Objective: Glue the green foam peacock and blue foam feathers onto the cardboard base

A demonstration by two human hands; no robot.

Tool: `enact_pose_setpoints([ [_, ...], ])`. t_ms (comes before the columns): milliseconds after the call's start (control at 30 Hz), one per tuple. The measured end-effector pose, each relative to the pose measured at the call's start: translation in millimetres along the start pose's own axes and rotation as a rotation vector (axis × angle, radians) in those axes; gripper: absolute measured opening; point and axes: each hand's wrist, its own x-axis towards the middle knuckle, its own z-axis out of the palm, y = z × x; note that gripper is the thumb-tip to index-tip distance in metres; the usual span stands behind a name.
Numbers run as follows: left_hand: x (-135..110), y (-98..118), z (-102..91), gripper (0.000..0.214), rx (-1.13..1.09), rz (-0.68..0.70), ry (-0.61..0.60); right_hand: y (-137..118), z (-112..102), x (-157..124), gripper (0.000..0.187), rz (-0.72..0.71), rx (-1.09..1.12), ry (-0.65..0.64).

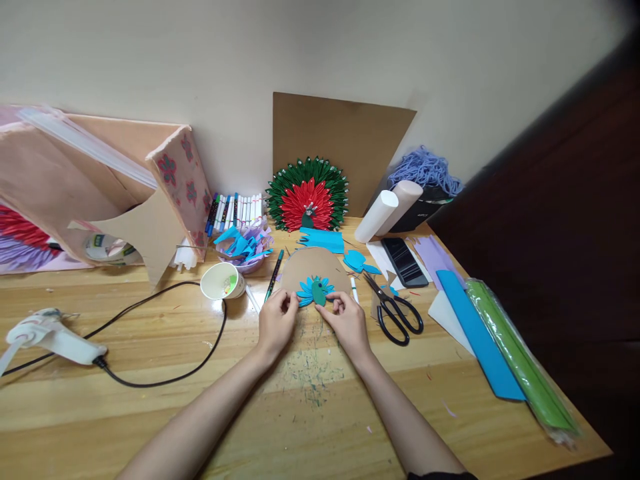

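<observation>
Table: wood, glitter/scraps nr the front, spans most of view (130, 423).
Pink box: far L, open, flower-pattern side panel (173, 170).
Brown sheet: upright at back, vs wall (345, 133).
Red/green fan: pleated bird craft, stands in front of brown sheet (306, 193).
Glue gun: white, on L of table, blk cord curling twd cup (60, 340).
Brown disc: flat, centre, just beyond hands (305, 263).
Scissors: blk handles, R of R hand, blades pointing away (396, 313).
L hand: at L tips of blue petals; thumb + forefinger drawn together, can't tell if gripping a petal (277, 323).
R hand: thumb + forefinger pinching green bird shape at its lower R edge, other fingers curled (350, 327).
Phone: blk, face up, beyond scissors (405, 262).
Blue petals: fanned behind green bird shape, over disc's near part (306, 295).
Green bird shape: btwn both hands, on top of petals, dark eye spot (319, 293).
</observation>
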Motion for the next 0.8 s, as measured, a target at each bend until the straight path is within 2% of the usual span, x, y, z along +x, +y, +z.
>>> enact_pose_setpoints([
  [800, -1.8, -1.4, 0.5, 0.034, -0.053, -0.010, 0.014, 1.5, 3.8, 0.5, 0.025, 0.038, 0.010, -0.015],
])
